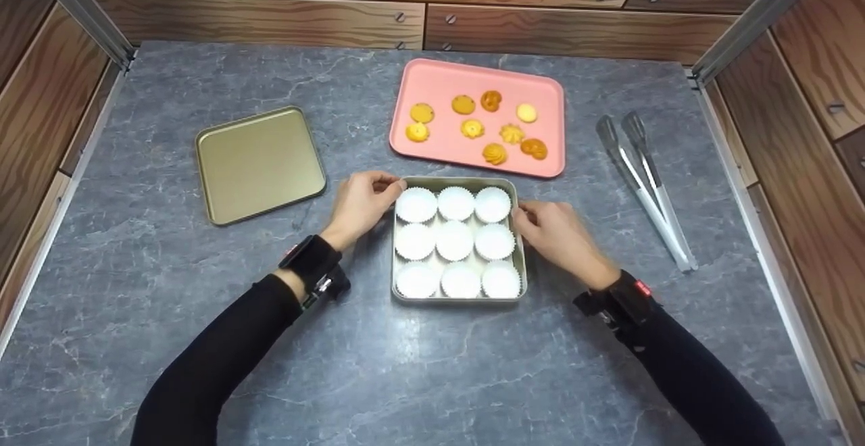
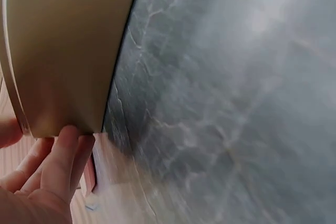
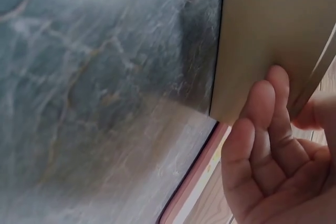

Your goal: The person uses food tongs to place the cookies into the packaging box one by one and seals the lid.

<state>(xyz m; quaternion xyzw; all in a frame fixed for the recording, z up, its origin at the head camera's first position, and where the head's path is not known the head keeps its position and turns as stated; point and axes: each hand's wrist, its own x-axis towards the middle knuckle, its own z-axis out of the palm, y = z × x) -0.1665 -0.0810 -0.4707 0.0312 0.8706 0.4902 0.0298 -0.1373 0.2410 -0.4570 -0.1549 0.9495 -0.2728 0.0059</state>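
Observation:
A square gold tin stands on the table in the head view, with several white paper baking cups in rows inside it. My left hand holds the tin's far left corner, its thumb at the rim. In the left wrist view its fingertips touch the tin's outer wall. On the opposite side, my right hand grips the tin's right edge. The right wrist view shows its fingers against the outer wall, thumb by the rim.
Behind the tin, a pink tray carries several small cookies. A shallow gold lid lies at the left. Metal tongs with dark tips lie at the right. Wood-patterned panels border the grey marbled table.

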